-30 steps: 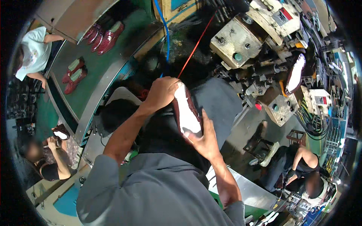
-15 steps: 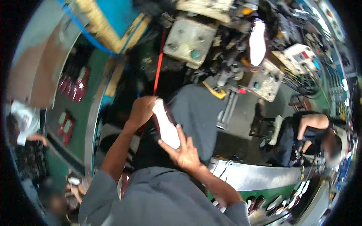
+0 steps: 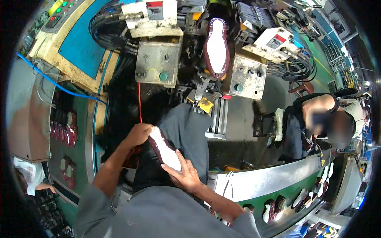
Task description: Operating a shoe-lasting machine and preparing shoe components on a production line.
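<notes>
A dark red shoe upper (image 3: 165, 151), its white sole side turned up, lies slantwise over my dark-trousered lap. My left hand (image 3: 139, 135) is closed round its far, narrow end. At the near, broader end my right hand (image 3: 185, 174) grips it, with the thumb and fingers along the edges. Ahead, another dark red shoe upper (image 3: 217, 49) sits sole side up in the machine, apart from both hands. A thin red cord (image 3: 139, 101) runs up from beside my left hand; whether the hand touches it I cannot tell.
Two metal control boxes (image 3: 158, 61) (image 3: 247, 75) flank the machine, with bundled black hoses (image 3: 295, 69) at right. Dark red shoes line a green conveyor (image 3: 254, 204) at lower right and others stand at left. A co-worker (image 3: 317, 119) sits bent over at right.
The view has turned, so the machine and its shoe upper appear further left and clearer. Both hands keep hold of the shoe upper on my lap.
</notes>
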{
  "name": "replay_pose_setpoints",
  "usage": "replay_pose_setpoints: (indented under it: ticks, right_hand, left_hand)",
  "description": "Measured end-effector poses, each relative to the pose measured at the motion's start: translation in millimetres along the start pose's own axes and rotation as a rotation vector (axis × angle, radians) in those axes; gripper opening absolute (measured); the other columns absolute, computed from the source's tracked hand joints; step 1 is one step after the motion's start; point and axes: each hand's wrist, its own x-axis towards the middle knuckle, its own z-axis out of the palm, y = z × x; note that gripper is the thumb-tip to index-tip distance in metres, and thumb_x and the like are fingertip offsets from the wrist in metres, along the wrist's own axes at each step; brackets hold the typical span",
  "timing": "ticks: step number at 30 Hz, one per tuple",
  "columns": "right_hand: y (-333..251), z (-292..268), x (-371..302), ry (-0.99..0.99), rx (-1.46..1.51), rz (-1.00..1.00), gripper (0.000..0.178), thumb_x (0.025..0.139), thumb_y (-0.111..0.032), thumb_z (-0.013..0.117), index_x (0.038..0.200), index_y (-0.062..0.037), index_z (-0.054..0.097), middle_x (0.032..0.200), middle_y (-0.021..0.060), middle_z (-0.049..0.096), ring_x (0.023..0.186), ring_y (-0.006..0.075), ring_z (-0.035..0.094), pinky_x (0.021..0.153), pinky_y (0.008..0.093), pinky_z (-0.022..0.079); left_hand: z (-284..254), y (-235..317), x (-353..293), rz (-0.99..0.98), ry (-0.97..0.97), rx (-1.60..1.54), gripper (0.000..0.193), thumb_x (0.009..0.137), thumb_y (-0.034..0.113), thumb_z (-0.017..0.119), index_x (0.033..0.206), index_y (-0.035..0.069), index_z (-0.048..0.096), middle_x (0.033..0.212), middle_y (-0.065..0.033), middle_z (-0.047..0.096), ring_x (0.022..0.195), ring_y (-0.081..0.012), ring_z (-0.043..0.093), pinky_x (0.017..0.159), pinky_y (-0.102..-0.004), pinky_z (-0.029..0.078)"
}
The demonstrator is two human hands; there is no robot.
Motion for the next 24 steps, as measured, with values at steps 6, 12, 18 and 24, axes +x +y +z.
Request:
replay_pose_setpoints:
  ticks: [6,12,18,24]
  right_hand:
    - [5.5,-72.1,-16.7,0.288,0.227,0.507,0.055,0.082,-0.005,0.084,0.136,-0.0163,0.078,0.169,0.0330,0.029,0.136,0.0503,0.052,0.107,0.0431,0.053]
    - [25.1,-186.0,62.6,0.491,-0.373,0.307,0.066,0.082,0.000,0.081,0.145,-0.0163,0.070,0.168,0.0372,0.031,0.152,0.0566,0.040,0.122,0.0545,0.041]
    - [56.6,-228.8,200.9,0.546,-0.483,0.209,0.073,0.083,-0.006,0.084,0.150,-0.0299,0.066,0.164,0.0362,0.037,0.147,0.0552,0.047,0.120,0.0545,0.043]
    - [106.0,-189.4,282.2,0.539,-0.511,0.230,0.076,0.089,-0.013,0.082,0.157,-0.0366,0.057,0.169,0.0363,0.023,0.127,0.0575,0.053,0.102,0.0593,0.054]
  left_hand:
    - [-9.1,100.9,187.4,0.195,0.204,-0.537,0.059,0.107,0.043,0.070,0.142,-0.004,0.063,0.130,-0.0127,0.071,0.116,-0.0247,0.067,0.104,-0.0381,0.052]
    - [-9.4,215.7,323.3,0.354,-0.088,-1.192,0.049,0.101,0.032,0.074,0.143,0.010,0.059,0.124,-0.0114,0.071,0.109,-0.0213,0.072,0.097,-0.0426,0.061]
    - [-70.3,200.2,200.0,0.153,-0.362,-1.404,0.072,0.095,0.019,0.072,0.159,0.005,0.044,0.131,-0.0148,0.069,0.107,-0.0267,0.074,0.092,-0.0417,0.064]
    - [-117.3,130.3,43.5,-0.196,-0.188,-1.265,0.106,0.078,0.041,0.090,0.160,0.001,0.036,0.139,-0.0266,0.061,0.125,-0.0425,0.068,0.087,-0.0609,0.068]
